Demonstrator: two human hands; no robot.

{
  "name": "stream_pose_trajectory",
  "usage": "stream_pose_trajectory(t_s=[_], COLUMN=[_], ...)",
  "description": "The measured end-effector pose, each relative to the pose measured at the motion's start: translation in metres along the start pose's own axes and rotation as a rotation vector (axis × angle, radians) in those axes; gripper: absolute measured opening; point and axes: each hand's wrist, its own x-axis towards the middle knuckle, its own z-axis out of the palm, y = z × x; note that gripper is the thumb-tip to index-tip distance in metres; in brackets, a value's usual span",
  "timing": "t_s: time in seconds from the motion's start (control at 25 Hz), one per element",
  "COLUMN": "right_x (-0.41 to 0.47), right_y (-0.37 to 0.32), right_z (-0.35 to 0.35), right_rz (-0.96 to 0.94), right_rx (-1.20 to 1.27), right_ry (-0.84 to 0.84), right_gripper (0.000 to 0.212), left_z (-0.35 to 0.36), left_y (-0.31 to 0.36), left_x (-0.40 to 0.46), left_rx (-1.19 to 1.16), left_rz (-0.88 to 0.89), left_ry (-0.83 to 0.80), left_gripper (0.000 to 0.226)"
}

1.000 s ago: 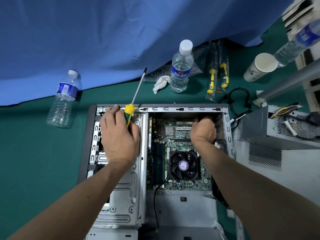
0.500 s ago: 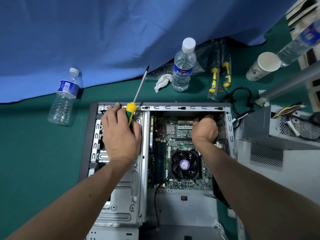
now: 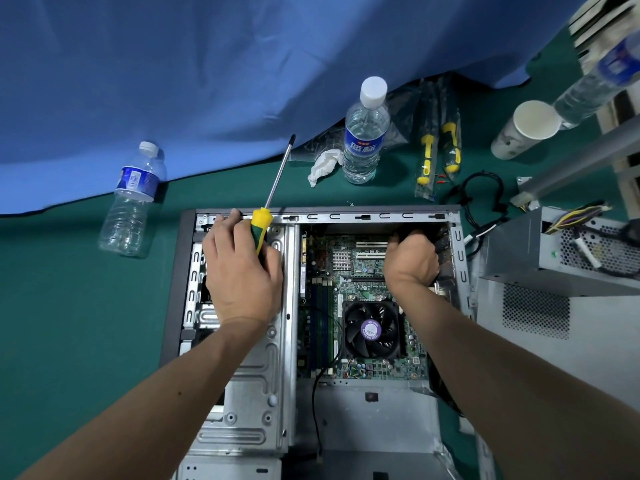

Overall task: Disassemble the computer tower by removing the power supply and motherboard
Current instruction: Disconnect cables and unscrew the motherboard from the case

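Power supply (image 3: 554, 258) already out; motherboard (image 3: 349, 306) removal: left hand (image 3: 242, 271) grips screwdriver (image 3: 265, 220), right hand (image 3: 412, 259) grip curled at board's far corner, hold unclear. Next: lift board free.

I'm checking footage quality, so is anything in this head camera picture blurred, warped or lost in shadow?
Head view: the bottle at top right is smeared; wide-angle bending curves the case rim and splays the forearms; the right hand reaches into a shadowed corner that hides its fingertips; motherboard, fan and screwdriver are sharp and evenly lit.
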Motion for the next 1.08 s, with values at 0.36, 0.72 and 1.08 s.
stream_pose_trajectory(t_s=[0.36,0.72,1.08], right_x=[-0.0005,0.0004,-0.0023], right_y=[-0.0006,-0.0027,-0.0018], right_z=[0.0001,0.0004,0.0019], right_rz=[-0.078,-0.068,0.026], right_rx=[-0.049,-0.074,0.019], right_ry=[-0.007,-0.041,-0.006], right_gripper=[0.023,0.024,0.025], left_z=[0.0011,0.0021,0.0015], left_y=[-0.0006,-0.0024,-0.0020], left_x=[0.0001,0.0001,0.0004], left_rx=[0.002,-0.002,0.006], left_rz=[0.010,0.014,0.024], left_ry=[0.003,0.011,0.018], left_gripper=[0.034,0.033,0.033])
